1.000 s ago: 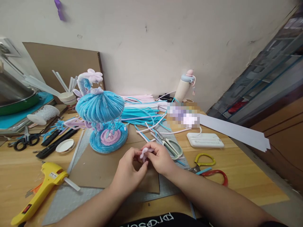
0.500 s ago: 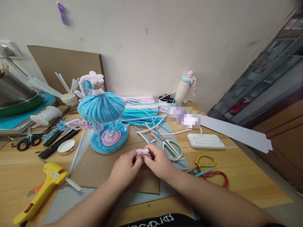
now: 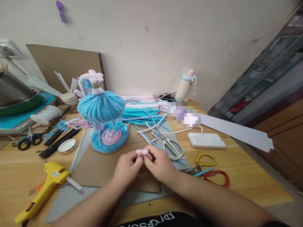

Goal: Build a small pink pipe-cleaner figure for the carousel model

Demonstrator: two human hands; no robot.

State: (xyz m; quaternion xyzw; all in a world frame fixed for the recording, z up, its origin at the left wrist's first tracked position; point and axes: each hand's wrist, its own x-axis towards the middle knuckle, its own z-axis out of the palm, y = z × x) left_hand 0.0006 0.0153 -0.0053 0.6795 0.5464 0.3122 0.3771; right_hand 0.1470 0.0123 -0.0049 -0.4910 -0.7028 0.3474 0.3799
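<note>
Between my two hands is a small pale pink fuzzy piece [image 3: 142,152], looped like a flower of pipe cleaner; its lower part is hidden by my fingers. My left hand [image 3: 127,166] pinches it from the left, and my right hand [image 3: 159,164] grips its right side. Both are held just above a brown cardboard sheet [image 3: 94,171]. Beyond them, to the left, stands a blue and pink pipe-cleaner lamp-like craft [image 3: 101,107] with a domed top, a round coiled base and a pink flower on its curved stem.
A yellow glue gun [image 3: 50,178] lies at the left. Green-handled scissors [image 3: 174,148] and red-and-yellow scissors [image 3: 214,173] lie to the right, near a white power bank [image 3: 206,140]. Blue pipe cleaners [image 3: 142,117] are piled at the back. A bottle [image 3: 184,86] stands by the wall.
Both hands stay closed around the pink piece, with only slight finger movement. The view has shifted very slightly; the things on the table have not moved.
</note>
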